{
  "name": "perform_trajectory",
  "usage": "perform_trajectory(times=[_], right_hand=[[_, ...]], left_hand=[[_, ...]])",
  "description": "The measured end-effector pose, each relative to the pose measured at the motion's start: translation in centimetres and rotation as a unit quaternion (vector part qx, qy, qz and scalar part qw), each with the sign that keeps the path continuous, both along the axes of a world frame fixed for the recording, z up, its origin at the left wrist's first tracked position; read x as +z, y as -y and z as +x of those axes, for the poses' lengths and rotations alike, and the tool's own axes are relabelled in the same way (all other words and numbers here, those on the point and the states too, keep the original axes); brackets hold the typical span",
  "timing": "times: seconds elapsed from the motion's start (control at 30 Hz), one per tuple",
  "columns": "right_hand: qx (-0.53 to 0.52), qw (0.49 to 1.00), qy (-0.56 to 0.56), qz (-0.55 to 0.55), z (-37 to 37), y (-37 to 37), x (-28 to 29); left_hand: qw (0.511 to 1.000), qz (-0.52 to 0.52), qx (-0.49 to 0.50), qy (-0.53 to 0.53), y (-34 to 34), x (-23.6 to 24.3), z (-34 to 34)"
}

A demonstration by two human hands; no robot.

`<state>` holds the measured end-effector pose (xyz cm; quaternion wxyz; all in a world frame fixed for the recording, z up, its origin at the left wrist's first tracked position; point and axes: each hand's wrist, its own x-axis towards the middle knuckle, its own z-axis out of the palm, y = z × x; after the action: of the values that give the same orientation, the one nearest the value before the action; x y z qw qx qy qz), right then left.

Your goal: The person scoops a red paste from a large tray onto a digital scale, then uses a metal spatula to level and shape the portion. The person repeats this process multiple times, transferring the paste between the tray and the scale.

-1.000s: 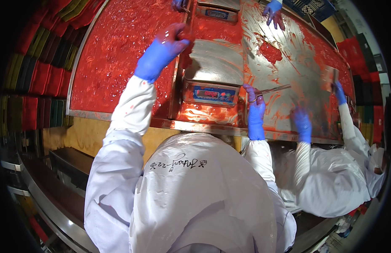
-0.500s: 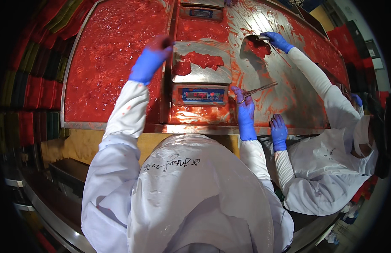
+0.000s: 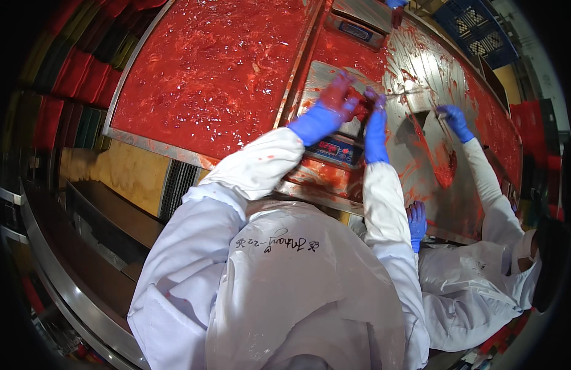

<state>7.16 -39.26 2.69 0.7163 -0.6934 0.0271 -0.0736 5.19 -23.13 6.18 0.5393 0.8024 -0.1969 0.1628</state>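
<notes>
red paste lump (image 3: 361,110) sits pinched between left grip (image 3: 334,102) and right grip (image 3: 376,114) on scale tray (image 3: 319,80).

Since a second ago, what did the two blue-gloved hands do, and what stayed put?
The left hand came in from the big tray of red paste to the scale plate. The right hand let go of the thin metal tool and rose to meet it. Both now cup a red lump on the plate. The tray and scale stayed put.

Wide tray of red paste (image 3: 217,68), smeared steel table (image 3: 439,203), co-worker's white sleeve (image 3: 489,185), blue crates (image 3: 476,31), dark shelf (image 3: 113,216)
</notes>
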Motion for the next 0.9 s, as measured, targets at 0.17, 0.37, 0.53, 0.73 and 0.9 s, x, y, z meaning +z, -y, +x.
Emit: perform_trajectory(times=[0.17,0.37,0.53,0.73,0.9], right_hand=[[0.031,0.999,0.014,-0.007,-7.6,3.3,3.3],[0.038,0.997,0.030,0.062,-13.6,4.2,1.5],[0.030,0.997,0.045,0.055,-13.1,2.8,4.1],[0.023,0.997,0.072,0.017,-11.6,3.0,4.2],[0.028,0.998,0.050,0.020,-12.1,2.2,4.1]], left_hand=[[0.941,0.139,0.102,-0.290,-18.3,-4.8,0.7],[0.869,0.348,0.022,-0.351,-20.6,-8.3,-10.1],[0.955,0.194,0.025,-0.223,-18.4,-0.3,-6.0],[0.977,-0.047,-0.162,-0.133,-7.4,6.4,-0.3],[0.978,0.184,-0.095,-0.030,-2.6,3.7,2.0]])
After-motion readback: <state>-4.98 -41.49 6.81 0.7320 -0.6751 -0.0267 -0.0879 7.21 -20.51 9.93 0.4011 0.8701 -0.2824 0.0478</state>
